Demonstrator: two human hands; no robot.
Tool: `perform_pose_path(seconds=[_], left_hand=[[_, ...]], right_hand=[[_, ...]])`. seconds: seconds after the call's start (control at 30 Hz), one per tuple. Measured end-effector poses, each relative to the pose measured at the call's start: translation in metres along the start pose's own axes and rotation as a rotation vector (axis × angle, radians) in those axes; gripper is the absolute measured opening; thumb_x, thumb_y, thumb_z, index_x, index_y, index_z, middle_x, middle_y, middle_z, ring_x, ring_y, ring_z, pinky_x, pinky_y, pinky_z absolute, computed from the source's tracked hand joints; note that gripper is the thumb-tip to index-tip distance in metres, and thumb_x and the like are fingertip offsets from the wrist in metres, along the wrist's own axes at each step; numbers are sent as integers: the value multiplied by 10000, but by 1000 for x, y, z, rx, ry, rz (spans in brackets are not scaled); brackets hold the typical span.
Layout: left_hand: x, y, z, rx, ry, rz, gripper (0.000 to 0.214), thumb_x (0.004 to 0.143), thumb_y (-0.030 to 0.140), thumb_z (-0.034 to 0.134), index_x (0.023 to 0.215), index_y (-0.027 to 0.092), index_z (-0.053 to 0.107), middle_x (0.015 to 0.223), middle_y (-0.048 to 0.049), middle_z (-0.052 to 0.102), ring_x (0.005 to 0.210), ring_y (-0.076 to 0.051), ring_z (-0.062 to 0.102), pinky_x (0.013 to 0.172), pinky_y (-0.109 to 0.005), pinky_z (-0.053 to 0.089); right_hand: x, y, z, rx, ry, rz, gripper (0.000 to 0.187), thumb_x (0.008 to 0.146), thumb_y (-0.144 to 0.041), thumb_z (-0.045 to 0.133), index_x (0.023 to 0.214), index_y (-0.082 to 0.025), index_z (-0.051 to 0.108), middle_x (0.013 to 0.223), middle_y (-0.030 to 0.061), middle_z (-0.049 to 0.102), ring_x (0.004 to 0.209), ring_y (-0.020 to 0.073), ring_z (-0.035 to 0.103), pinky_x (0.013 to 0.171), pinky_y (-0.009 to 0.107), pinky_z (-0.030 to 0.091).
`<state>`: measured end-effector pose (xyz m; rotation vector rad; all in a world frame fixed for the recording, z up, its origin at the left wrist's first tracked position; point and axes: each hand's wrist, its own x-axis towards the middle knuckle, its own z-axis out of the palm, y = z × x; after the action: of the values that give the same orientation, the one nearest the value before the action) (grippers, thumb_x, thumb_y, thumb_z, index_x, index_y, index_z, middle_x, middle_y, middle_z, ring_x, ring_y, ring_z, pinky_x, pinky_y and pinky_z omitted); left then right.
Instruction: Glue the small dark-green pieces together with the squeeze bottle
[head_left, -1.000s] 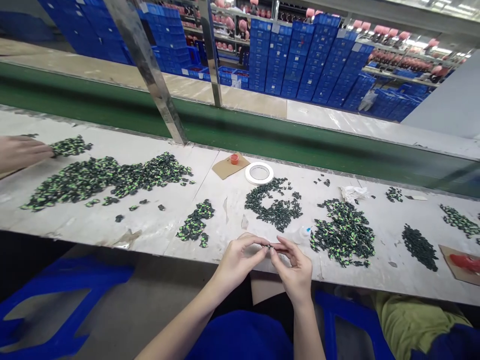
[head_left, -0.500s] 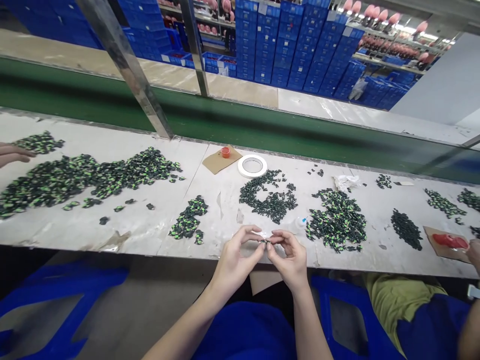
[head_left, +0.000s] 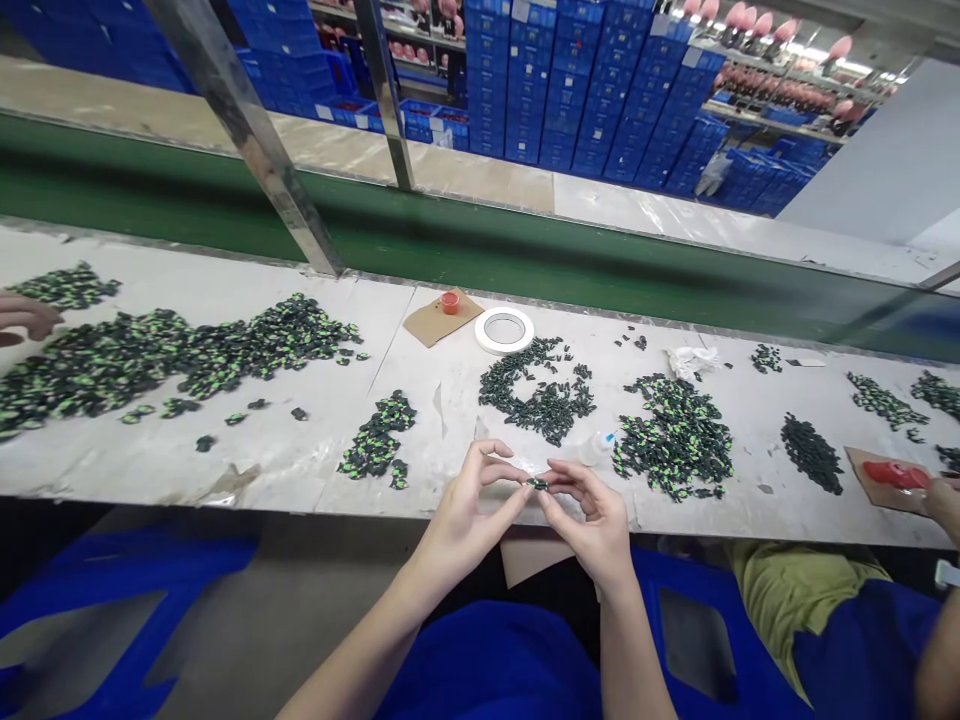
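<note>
My left hand (head_left: 471, 510) and my right hand (head_left: 589, 520) meet at the near edge of the white bench (head_left: 285, 450). Both pinch one small dark green part (head_left: 538, 484) between their fingertips. Just beyond them lies a pile of dark parts (head_left: 541, 392). A heap of green-and-black parts (head_left: 675, 440) sits to the right, and a smaller one (head_left: 377, 443) to the left. A small white glue bottle (head_left: 598, 448) lies next to my right hand.
A white tape roll (head_left: 504, 330) and an orange cap on cardboard (head_left: 450, 302) stand behind the piles. A long spread of parts (head_left: 165, 350) runs left, where another person's hand (head_left: 26, 318) works. A green conveyor belt (head_left: 525, 265) and a slanted metal post (head_left: 247, 140) lie beyond.
My hands stay together on the small part, with the fingers shifting slightly. The view has panned a little to the right and down since a second ago.
</note>
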<state>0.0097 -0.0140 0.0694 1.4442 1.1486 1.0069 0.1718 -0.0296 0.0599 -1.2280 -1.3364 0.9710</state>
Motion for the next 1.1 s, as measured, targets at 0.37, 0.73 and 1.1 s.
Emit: perform_pose_path(seconds=[0.37, 0.73, 1.1], left_hand=[[6, -8, 0, 40, -124, 39, 188, 839, 213, 572, 996, 230, 470, 847, -14, 717, 870, -181, 700, 803, -302, 528], [63, -53, -105, 1009, 416, 1, 256, 855, 146, 484, 993, 180, 697, 1060, -136, 697, 1004, -325, 566, 855, -442, 467], [92, -49, -110, 1076, 276, -70, 251, 792, 63, 514, 862, 162, 734, 868, -162, 695, 895, -321, 609, 778, -397, 456]], right_hand=[[-8, 9, -8, -110, 45, -52, 207, 755, -256, 714, 949, -184, 696, 792, 51, 748, 682, 192, 721, 670, 327, 632], [15, 46, -98, -517, 596, -156, 442, 742, -539, 683, 987, -172, 679, 1156, 152, 625, 1018, 308, 610, 886, 516, 485], [38, 68, -59, -789, 288, -362, 544, 811, -690, 496, 1001, -195, 620, 1097, 173, 652, 1143, 359, 455, 961, 567, 350]])
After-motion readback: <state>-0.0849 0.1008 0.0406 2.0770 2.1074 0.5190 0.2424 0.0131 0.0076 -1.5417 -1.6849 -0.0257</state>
